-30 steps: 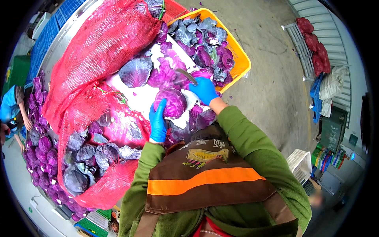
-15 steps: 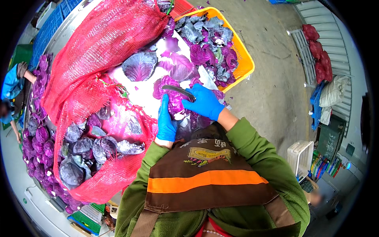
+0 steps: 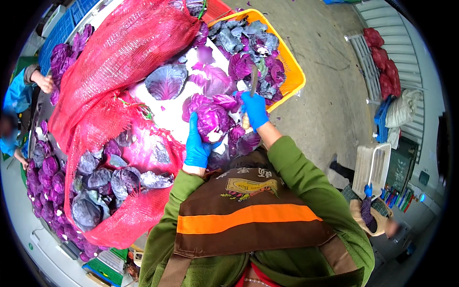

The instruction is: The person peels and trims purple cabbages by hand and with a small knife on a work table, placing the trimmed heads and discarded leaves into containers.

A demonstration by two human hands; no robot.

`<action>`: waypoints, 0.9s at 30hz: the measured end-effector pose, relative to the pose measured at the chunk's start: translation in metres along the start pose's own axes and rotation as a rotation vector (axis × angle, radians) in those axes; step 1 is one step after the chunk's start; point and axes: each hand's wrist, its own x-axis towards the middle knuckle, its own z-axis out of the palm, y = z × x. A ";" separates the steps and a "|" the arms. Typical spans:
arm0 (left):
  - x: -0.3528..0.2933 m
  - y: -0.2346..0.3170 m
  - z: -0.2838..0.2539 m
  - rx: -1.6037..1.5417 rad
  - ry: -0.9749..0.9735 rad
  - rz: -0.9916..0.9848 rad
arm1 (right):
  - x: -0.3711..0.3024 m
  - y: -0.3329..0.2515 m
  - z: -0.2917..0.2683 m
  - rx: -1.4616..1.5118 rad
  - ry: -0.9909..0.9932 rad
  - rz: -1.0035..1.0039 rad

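My left hand (image 3: 197, 149), in a blue glove, is closed around the near left side of a red cabbage head (image 3: 211, 120). The cabbage has a pale cut spot near its base, and some outer leaves stand loose. My right hand (image 3: 255, 111), also blue-gloved, grips a knife (image 3: 254, 79) just right of the cabbage. Its curved blade points up and away from me, apart from the head. A pale piece shows below the right fist; I cannot tell what it is. Loose purple leaves (image 3: 248, 142) lie by my apron.
Beyond my right hand stands a yellow crate (image 3: 297, 71) full of cabbage leaves. Red mesh sacks (image 3: 119, 57) with cabbages cover the table's left side. A pile of cabbages (image 3: 48, 182) and a co-worker (image 3: 21, 91) are farther left. Another person (image 3: 375, 213) handles a white crate (image 3: 375, 165) at right.
My right hand has moved right, and the knife has swung from across the cabbage to upright beside it. At right a person has come into view at the white crate, which has shifted up.
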 end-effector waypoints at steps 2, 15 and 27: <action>0.003 0.006 -0.005 0.008 -0.026 -0.006 | 0.011 0.005 -0.013 -0.148 0.016 0.012; -0.028 0.021 -0.025 1.376 0.138 0.982 | -0.053 -0.005 0.030 -0.793 -0.381 -0.669; -0.006 0.042 -0.072 0.266 -0.191 0.414 | 0.020 -0.014 0.037 -0.104 -0.122 0.017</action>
